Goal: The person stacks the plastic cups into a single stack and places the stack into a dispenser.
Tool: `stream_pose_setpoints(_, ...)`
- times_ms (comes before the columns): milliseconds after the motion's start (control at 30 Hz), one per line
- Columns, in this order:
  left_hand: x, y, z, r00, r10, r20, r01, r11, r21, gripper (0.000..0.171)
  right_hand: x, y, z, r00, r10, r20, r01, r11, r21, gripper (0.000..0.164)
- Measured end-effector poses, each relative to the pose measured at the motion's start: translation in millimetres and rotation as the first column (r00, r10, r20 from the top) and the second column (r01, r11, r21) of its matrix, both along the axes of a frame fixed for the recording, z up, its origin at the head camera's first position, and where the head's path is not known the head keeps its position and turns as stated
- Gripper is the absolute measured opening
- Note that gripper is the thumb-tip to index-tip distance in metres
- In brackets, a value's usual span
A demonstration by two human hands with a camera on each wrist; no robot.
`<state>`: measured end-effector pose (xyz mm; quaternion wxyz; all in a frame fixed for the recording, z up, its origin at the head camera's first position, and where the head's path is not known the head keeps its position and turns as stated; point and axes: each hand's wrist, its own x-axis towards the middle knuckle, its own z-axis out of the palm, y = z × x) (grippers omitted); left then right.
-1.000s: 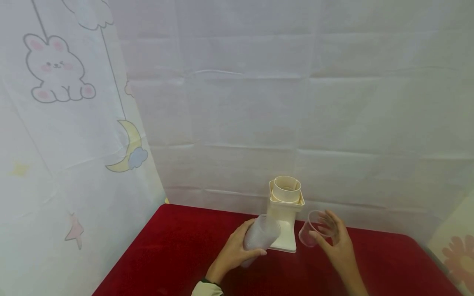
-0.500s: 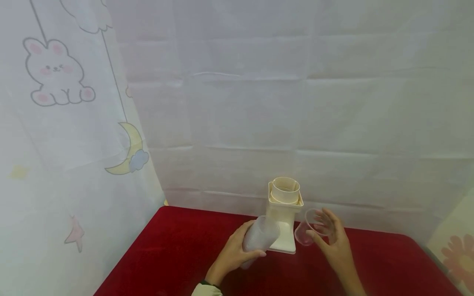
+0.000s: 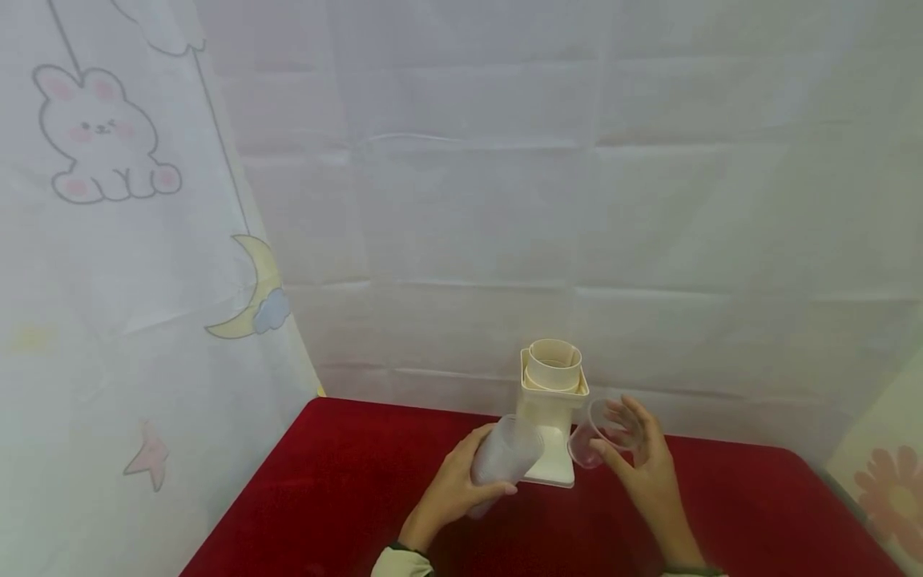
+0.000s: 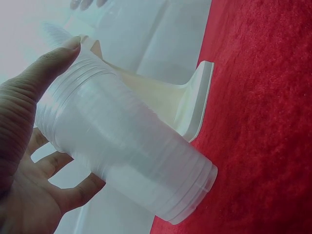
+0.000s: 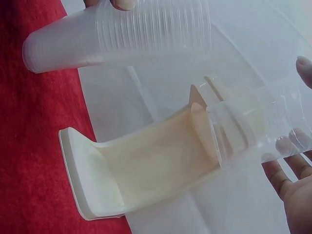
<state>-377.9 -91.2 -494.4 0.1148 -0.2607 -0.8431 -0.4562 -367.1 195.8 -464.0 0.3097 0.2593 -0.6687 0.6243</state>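
My left hand (image 3: 450,485) grips a nested stack of clear plastic cups (image 3: 507,453), tilted with the rims up and toward the right. In the left wrist view the thumb lies across the top of the stack (image 4: 122,126), with the fingers beneath. A single clear plastic cup (image 3: 582,449) is held by its rim end between the thumb and fingers of my right hand (image 3: 652,473); its base points down and left. Between the two hands stands a cream-coloured stand with a round tube on top (image 3: 554,413), apparently a cup dispenser. The tube's inside is mostly hidden.
A red cloth (image 3: 346,481) covers the table. Behind it hangs a pale creased sheet (image 3: 461,240), close to the stand. At the left is another sheet with a printed bunny (image 3: 104,136) and moon (image 3: 255,288).
My right hand has shifted slightly left with the single cup, bringing its base closer to the stand. The left hand and stack have stayed nearly still.
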Motion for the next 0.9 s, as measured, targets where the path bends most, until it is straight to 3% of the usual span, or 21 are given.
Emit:
stream_pose_setpoints(333,0.5,-0.3,0.2,1.000,0.004,0.018,-0.004,1.000,-0.004,0.086,0.1,-3.2,6.1,0.989,0.109,-0.095,-0.116,0.991,-0.073,0.077)
stream_pose_setpoints(900,1.0,-5.1,-1.7,1.000,0.023,0.014,-0.023,1.000,-0.002,0.085,1.2,-13.4,18.0,0.993,0.089,-0.077,-0.092,0.995,-0.043,0.078)
